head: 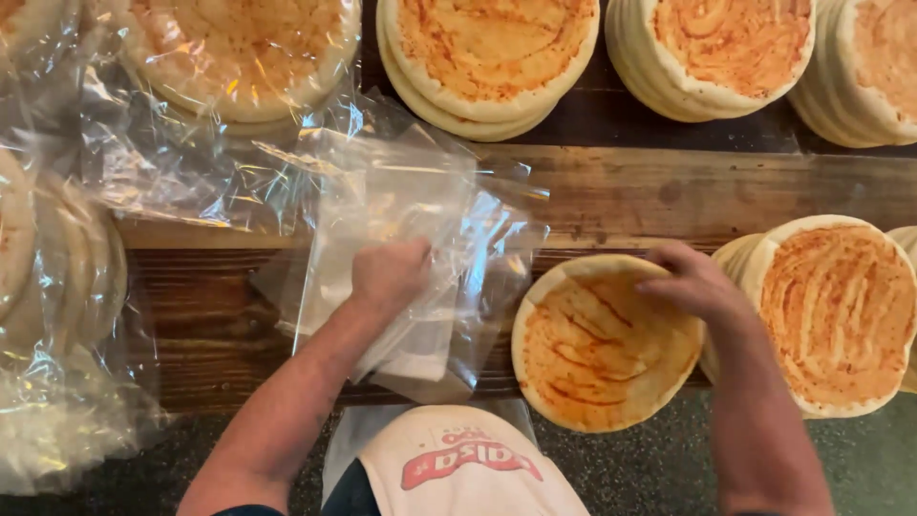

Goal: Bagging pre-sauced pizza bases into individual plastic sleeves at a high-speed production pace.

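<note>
Both hands work over the wooden bench (669, 191). Left hand (387, 275) has its grip closed on the top clear plastic bag (401, 220) of a loose pile at the middle. Right hand (693, 282) lies flat, fingers open, on the far edge of a sauced flatbread (597, 349), just beside a stack of flatbreads (836, 315) at the right.

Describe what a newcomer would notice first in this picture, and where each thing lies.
Round pale flatbreads smeared with orange-red sauce are stacked along the top and right. The right hand rests on the sauced flatbread at the wooden table's front edge. The left hand presses a pile of clear plastic bags at centre.
</note>
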